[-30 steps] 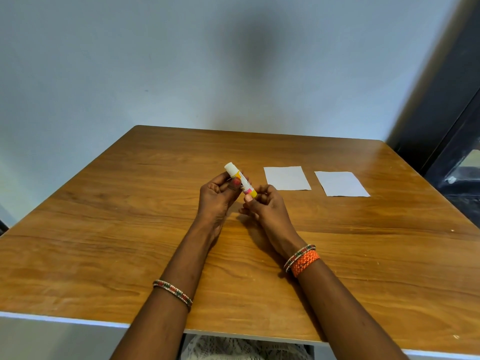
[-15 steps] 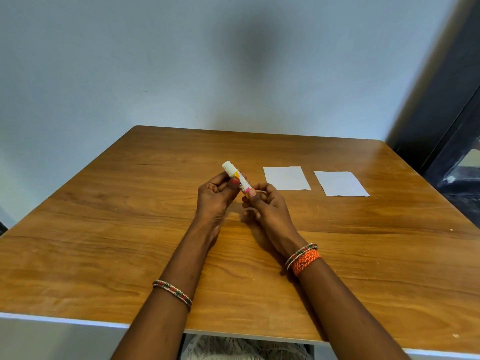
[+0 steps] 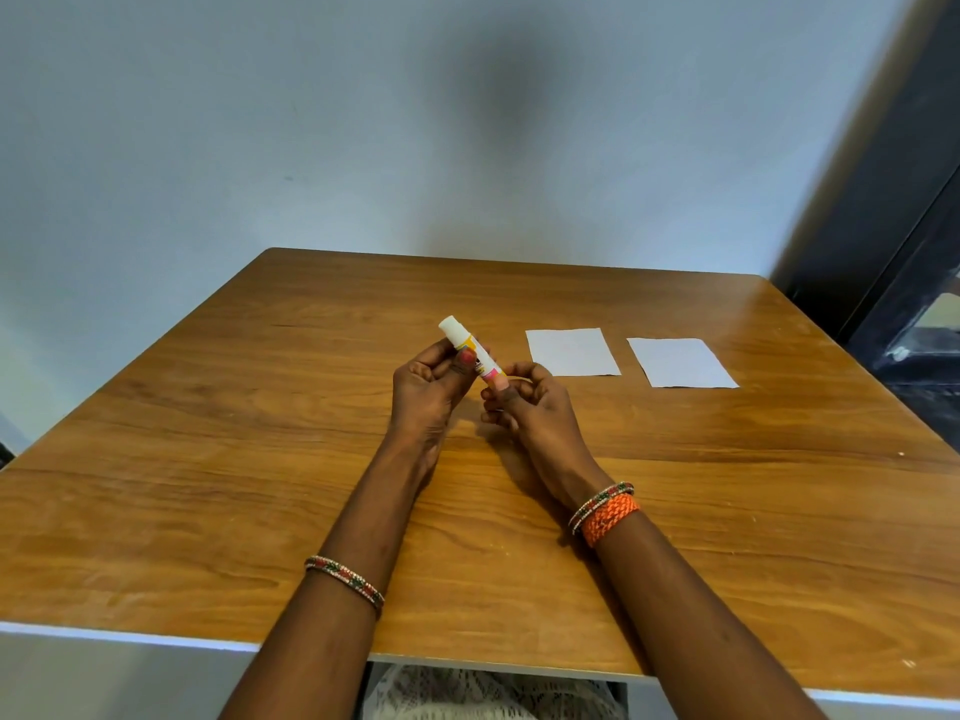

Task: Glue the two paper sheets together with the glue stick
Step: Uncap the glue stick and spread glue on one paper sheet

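A glue stick (image 3: pixel 470 351) with a white cap and a yellow and pink label is held tilted above the table's middle, cap end up and to the left. My left hand (image 3: pixel 423 392) grips its middle between thumb and fingers. My right hand (image 3: pixel 530 407) pinches its lower end, which the fingers hide. Two small white paper sheets lie flat side by side to the right of the hands: the nearer sheet (image 3: pixel 571 351) and the farther right sheet (image 3: pixel 680 362). Neither hand touches them.
The wooden table (image 3: pixel 208 459) has a white front edge near my body. A pale wall stands behind its far edge. A dark frame or door (image 3: pixel 904 226) runs along the right side, beyond the table's right corner.
Both hands have lifted the glue stick slightly and turned it a little; its yellow bottom end, visible before, is now covered by my right fingers. The sheets have not moved.
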